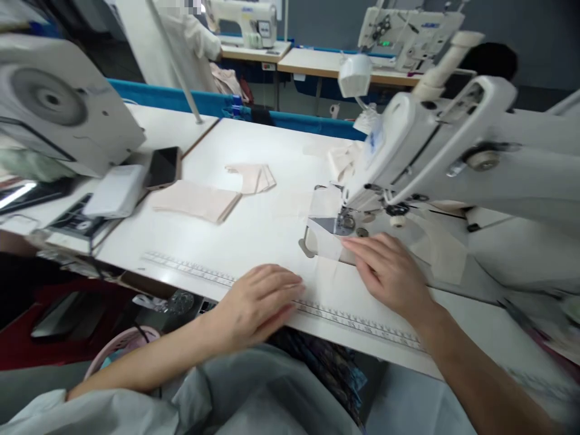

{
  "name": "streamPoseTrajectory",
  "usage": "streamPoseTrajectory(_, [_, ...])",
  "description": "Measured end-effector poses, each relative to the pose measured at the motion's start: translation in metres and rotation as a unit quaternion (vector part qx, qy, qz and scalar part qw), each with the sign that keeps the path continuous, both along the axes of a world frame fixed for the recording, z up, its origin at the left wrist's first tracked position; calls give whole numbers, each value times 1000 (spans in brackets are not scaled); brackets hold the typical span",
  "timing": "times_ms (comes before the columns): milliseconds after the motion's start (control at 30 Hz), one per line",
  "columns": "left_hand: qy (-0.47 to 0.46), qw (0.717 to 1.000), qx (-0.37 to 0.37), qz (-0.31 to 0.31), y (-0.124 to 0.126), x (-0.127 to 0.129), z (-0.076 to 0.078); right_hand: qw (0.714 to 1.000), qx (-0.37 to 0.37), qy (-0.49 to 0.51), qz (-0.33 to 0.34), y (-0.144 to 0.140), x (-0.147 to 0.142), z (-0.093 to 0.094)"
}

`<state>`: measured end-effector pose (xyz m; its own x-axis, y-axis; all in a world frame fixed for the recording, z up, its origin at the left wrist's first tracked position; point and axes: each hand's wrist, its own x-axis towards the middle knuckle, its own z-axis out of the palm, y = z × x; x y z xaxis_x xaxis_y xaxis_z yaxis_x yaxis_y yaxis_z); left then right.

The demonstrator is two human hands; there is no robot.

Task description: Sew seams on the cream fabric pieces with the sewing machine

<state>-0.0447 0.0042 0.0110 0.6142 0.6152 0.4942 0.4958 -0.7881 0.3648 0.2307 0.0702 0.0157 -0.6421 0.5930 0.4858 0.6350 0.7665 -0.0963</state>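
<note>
A thin pale fabric piece (328, 246) lies under the needle area of the white sewing machine (408, 139). My right hand (389, 275) rests just in front of the presser foot (347, 222), its fingers stretched out and their tips at the fabric's edge. Slightly blurred, my left hand (263, 299) is over the table's front edge, above the measuring tape (362, 326). Its fingers are extended and loosely together, with nothing seen in them. Left of the machine lie a stack of pale pink fabric pieces (197, 199) and a smaller curved stack (254, 178).
A phone (164, 166) and a white box-shaped item (116, 190) lie at the left, beside another machine (58, 96). Crumpled pale fabric (344, 158) sits behind the needle. Scissors (521, 317) seem to lie at the right. A person (181, 54) stands beyond the blue trough (308, 124).
</note>
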Motion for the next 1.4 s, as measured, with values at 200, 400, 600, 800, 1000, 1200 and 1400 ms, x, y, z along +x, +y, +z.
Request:
streamPoseTrajectory(200, [31, 960, 6, 279, 61, -105, 17, 998, 53, 11, 21, 3, 1, -2])
streamPoseTrajectory(400, [150, 945, -85, 278, 96, -140, 26, 998, 47, -6, 29, 5, 1, -4])
streamPoseTrajectory(600, [147, 936, -121, 296, 103, -140, 33, 999, 44, -4, 32, 6, 0, -2])
streamPoseTrajectory(800, [-28, 903, -328, 278, 90, -126, 38, 999, 31, -2, 25, 6, 1, -1])
streamPoseTrajectory(1000, [-22, 973, -166, 155, 19, -61, 11, 1000, 18, -8, 19, 3, 1, 0])
streamPoseTrajectory(1200, [181, 971, 5, 156, -32, -38, -17, 1000, 17, -14, 21, -2, -4, 3])
streamPoseTrajectory(1400, [199, 965, 20, 172, -39, -30, -18, 999, 21, -20, 27, -4, -6, 5])
